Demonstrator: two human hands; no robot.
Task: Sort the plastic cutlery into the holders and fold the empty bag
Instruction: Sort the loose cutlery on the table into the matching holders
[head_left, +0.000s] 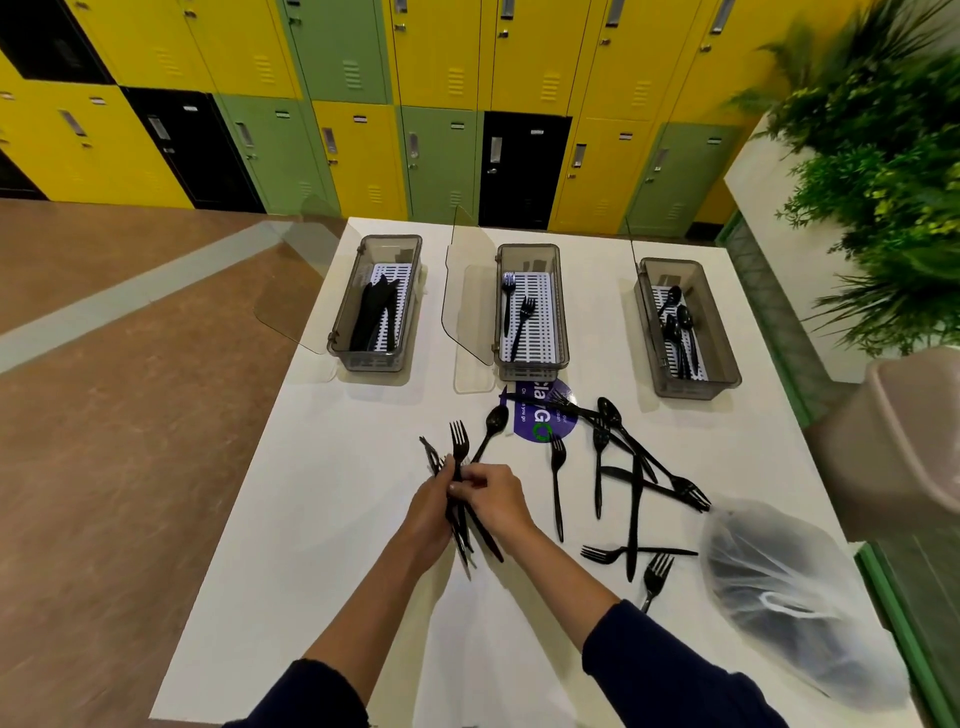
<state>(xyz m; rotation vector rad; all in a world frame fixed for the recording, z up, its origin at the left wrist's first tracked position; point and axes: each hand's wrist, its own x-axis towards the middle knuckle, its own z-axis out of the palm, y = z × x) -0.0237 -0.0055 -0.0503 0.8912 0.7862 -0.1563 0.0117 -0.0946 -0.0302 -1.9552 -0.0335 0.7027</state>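
Three grey holders stand open at the far side of the white table (322, 545): the left holder (376, 304) has knives, the middle holder (531, 312) two forks, the right holder (685, 330) spoons. My left hand (431, 512) grips a bundle of black forks (460, 452). My right hand (496, 499) pinches the same bundle from the right. A lone spoon (493, 423) lies just beyond my hands. Loose black cutlery (631, 483) is scattered to the right. The clear plastic bag (779, 592) lies at the right edge, with dark cutlery showing through it.
A purple round sticker (545, 413) sits on the table in front of the middle holder. The holders' clear lids (467, 291) stand open to their left. A beige bin (904, 441) and plants are at the right. Lockers line the far wall.
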